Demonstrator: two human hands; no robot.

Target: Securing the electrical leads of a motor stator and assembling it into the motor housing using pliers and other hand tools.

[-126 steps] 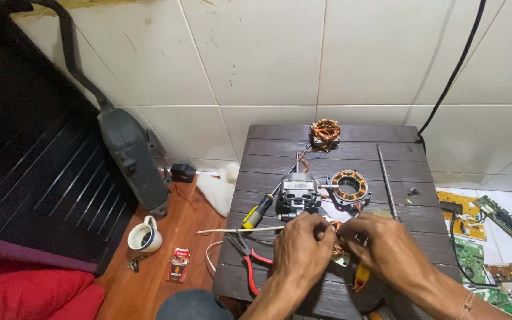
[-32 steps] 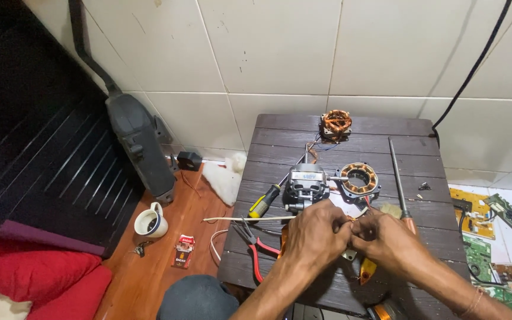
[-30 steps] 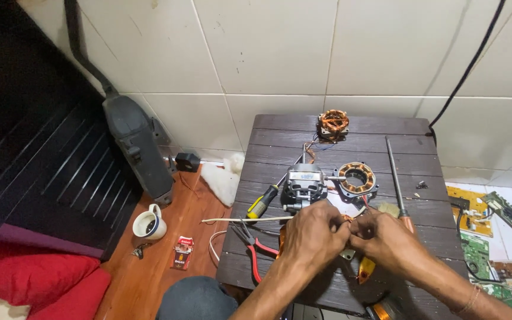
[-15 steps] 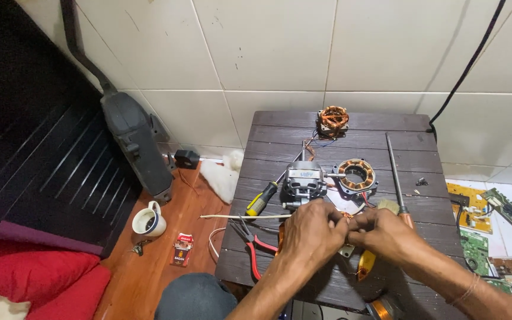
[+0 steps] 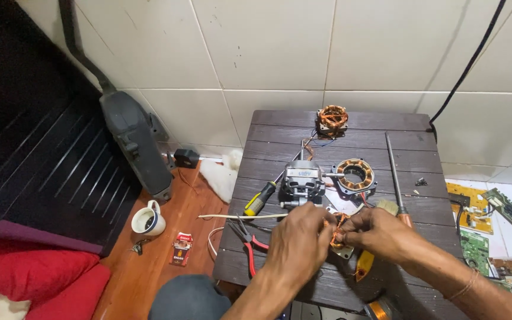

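1. Head view showed the left hand (image 5: 300, 240) and right hand (image 5: 380, 234) meeting over a small copper-wound stator (image 5: 338, 236) near the front middle of the dark slatted desk (image 5: 280, 127).
2. Fingers of both hands were pressed around the stator, pinching its windings and frame; the exact contact points were partly hidden, so the hold appeared to be a two-sided pinch.
3. Handling, as judged: compact and fairly heavy for its size, with a stiff metal frame, but thin copper wire that could nick or bend easily. Best taken by the metal frame, not the coils.
4. Just behind the hands: a grey motor housing (image 5: 303, 181), a ring-shaped stator (image 5: 355, 175) and, at the far edge, another copper coil (image 5: 332, 120).
5. To the left: a yellow-handled screwdriver (image 5: 260, 200), red-handled pliers (image 5: 249, 243) and a thin pale rod (image 5: 241, 216).
6. To the right: a long metal rod tool (image 5: 394, 172).
7. Open room: bare desk at the far left and right corners; the near edge sat close under the wrists.
8. On the floor, left: a white mug (image 5: 147, 220).
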